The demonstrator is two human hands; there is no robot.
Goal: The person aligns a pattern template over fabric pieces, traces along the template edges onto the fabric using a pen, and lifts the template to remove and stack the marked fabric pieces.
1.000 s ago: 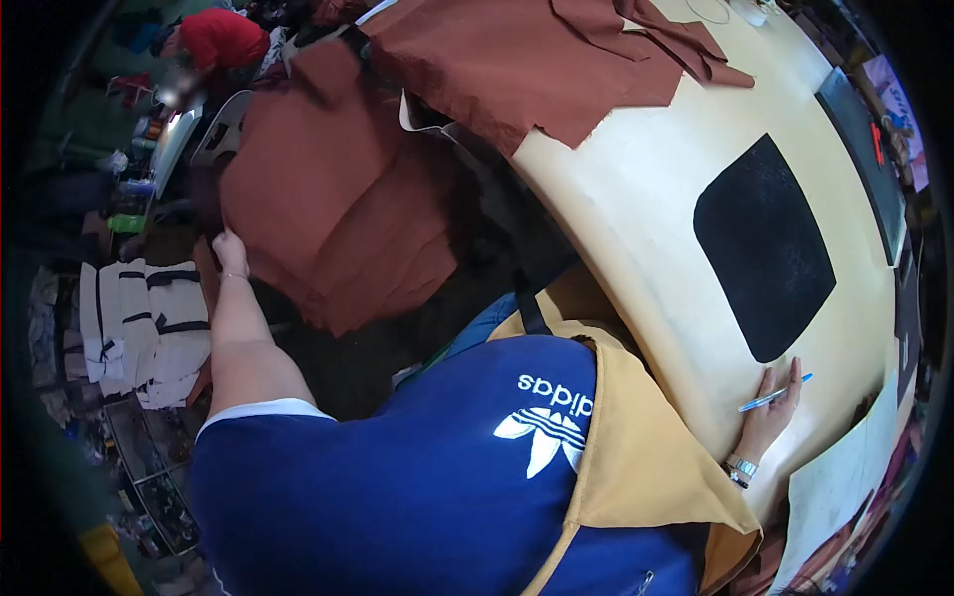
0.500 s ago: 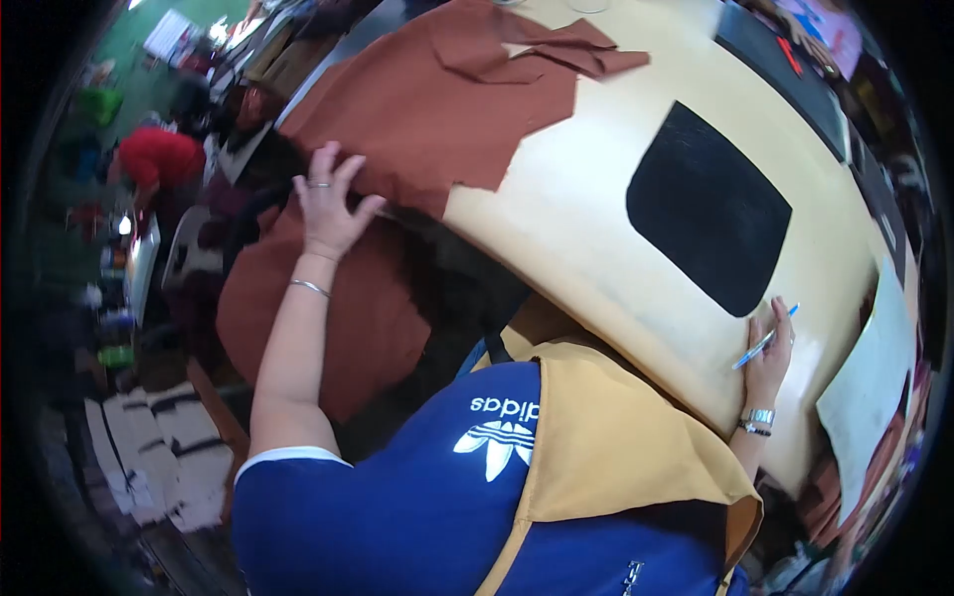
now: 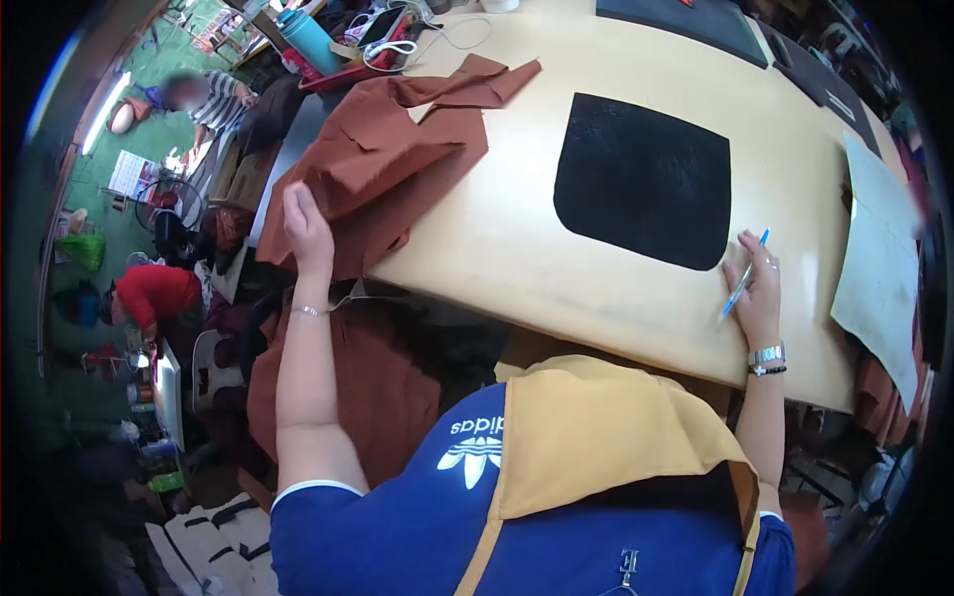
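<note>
Near the table's left corner, my left hand (image 3: 308, 226) is closed against the reddish-brown material (image 3: 373, 149), its fingers bent at the material's near edge. That material lies rumpled and partly folded over on the cream table (image 3: 477, 248). My right hand (image 3: 757, 293) rests on the table with a blue and white pen (image 3: 738, 285) between its fingers. Just left of its fingertips lies a flat black panel (image 3: 644, 184) with rounded corners. More reddish-brown material (image 3: 343, 382) hangs or lies below the table edge on the left.
A red tray (image 3: 348, 75) with a teal bottle (image 3: 308, 42) and a white cable stands at the back left. A pale sheet (image 3: 879, 268) hangs over the right edge. Two people, one in a red top (image 3: 159, 296) and one in stripes (image 3: 221, 102), are at the left.
My left hand has moved from the lower material up to the piece on the table and closed. That piece has become folded and bunched. The view has turned, and my right hand still holds the pen.
</note>
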